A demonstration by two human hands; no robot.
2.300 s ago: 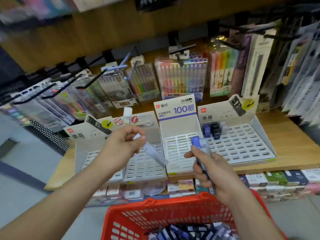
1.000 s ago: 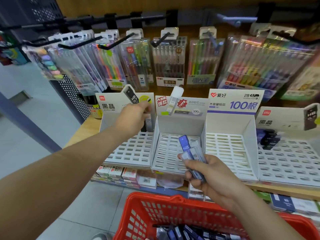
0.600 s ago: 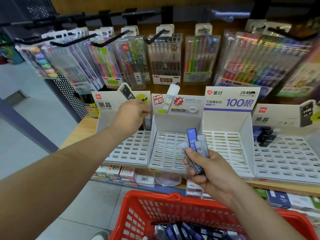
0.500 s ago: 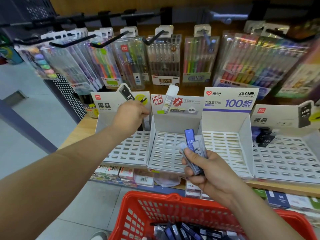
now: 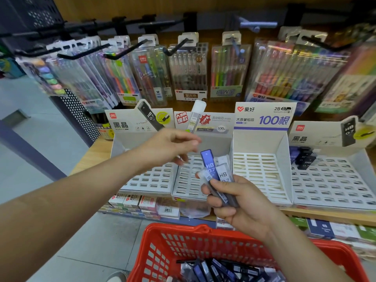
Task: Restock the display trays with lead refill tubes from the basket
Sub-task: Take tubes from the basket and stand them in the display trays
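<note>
Slippage is the chief risk. The right hand grips a fan of several lead refill tubes by their lower ends only, thumb across the front. Pulling one out could loosen the others and send them past the red basket onto the floor. Mix-up is the other risk: the bunch holds a blue tube and clearer ones, and the white trays carry different header cards, so a tube could go into the wrong tray.

The left hand hovers up and to the left of the bunch, fingers loosely curled with nothing visible in them, though it is blurred. The bunch stands nearly upright in front of the second tray from the left. Its tops are just right of the left fingertips and seem not to touch them. Spare tubes lie in the basket, near and below. A few dark tubes sit in the rightmost tray.
</note>
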